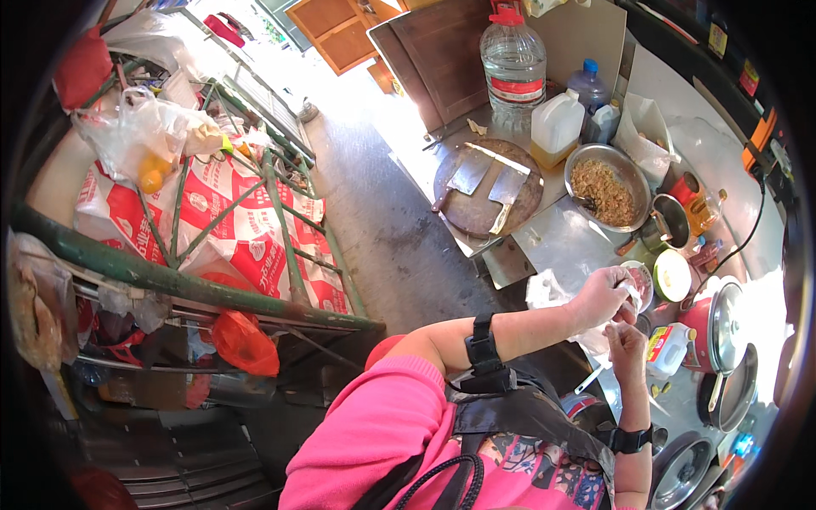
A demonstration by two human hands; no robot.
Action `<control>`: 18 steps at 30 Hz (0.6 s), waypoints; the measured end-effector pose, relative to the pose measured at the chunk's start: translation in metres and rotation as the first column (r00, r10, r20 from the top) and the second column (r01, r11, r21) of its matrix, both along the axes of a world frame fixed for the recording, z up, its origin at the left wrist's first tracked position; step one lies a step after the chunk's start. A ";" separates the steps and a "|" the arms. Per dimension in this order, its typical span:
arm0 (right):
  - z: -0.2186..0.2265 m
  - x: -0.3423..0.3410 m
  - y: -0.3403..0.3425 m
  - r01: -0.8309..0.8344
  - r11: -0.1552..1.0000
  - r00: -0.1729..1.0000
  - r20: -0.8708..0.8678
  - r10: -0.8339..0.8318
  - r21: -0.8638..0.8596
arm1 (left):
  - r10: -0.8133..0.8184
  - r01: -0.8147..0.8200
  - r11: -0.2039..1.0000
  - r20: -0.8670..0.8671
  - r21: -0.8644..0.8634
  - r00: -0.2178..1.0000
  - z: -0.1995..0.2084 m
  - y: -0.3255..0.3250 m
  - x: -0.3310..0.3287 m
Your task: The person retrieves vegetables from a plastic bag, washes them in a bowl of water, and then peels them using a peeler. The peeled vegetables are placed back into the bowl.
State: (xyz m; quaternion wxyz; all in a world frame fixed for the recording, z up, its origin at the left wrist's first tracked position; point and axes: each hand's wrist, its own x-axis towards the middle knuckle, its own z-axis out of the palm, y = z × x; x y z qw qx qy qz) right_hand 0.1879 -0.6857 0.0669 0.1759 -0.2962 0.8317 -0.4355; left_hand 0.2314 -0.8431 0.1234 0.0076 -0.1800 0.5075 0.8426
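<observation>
My left hand (602, 297) reaches across from the left, its fingers closed on a small, soft white piece (631, 295). It may be thin dough or wrapping; too little of it shows to tell. Just below, the fingers of my right hand (627, 347) are pinched together close to the same piece, and what they hold is hidden. Right behind the hands stands a small bowl with reddish contents (642, 280). A crumpled white plastic bag (548, 291) lies to the left of my hands on the counter edge.
Farther back are a steel bowl of brown mince (608, 189) and a round chopping board (450, 212) bearing two cleavers (508, 191). A lidded red pot (722, 327) and a white jug (670, 350) stand to the right. A green metal rack (170, 285) lines the left.
</observation>
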 end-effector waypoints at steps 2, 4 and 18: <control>-0.003 -0.003 -0.008 -0.033 0.999 0.999 0.016 0.033 0.023 | -0.005 0.005 0.999 -0.001 -0.037 1.000 -0.003 -0.002 -0.004; -0.005 -0.006 -0.015 -0.032 0.999 0.989 -0.147 0.026 -0.038 | -0.033 0.033 0.999 -0.016 -0.032 0.999 -0.006 -0.007 -0.008; -0.035 -0.008 -0.039 0.226 0.926 0.973 0.117 -0.199 -0.302 | -0.071 0.075 0.995 -0.065 0.066 0.995 -0.012 -0.002 -0.032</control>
